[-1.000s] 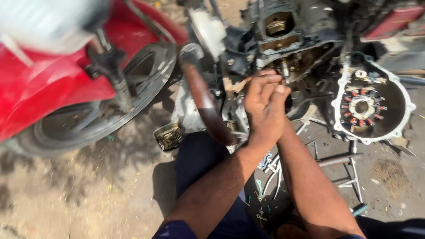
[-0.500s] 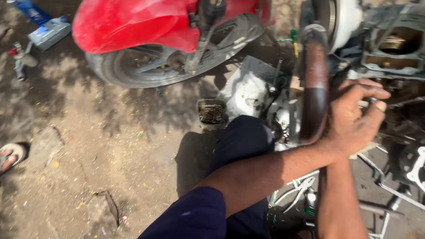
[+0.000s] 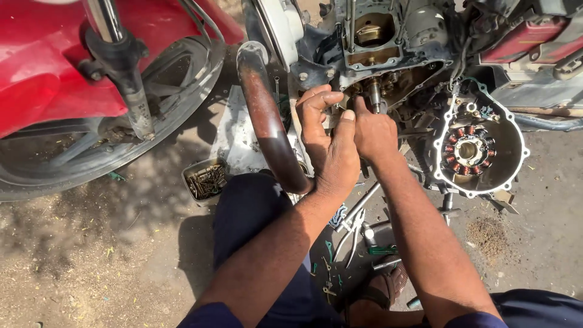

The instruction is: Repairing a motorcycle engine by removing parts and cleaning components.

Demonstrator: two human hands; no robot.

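Left to right: red mudguard [image 3: 54,67], rusty exhaust pipe [image 3: 267,121], then the opened engine [image 3: 388,54]. Left hand [image 3: 328,140] curls loosely, grip unclear. Right hand [image 3: 371,130] pinches at the upright shaft [image 3: 375,94] directly above it, nearer. Stator cover [image 3: 477,149] hangs rightward.

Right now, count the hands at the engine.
2: the left hand beside the rusty exhaust pipe, the right hand against it at the open engine case.
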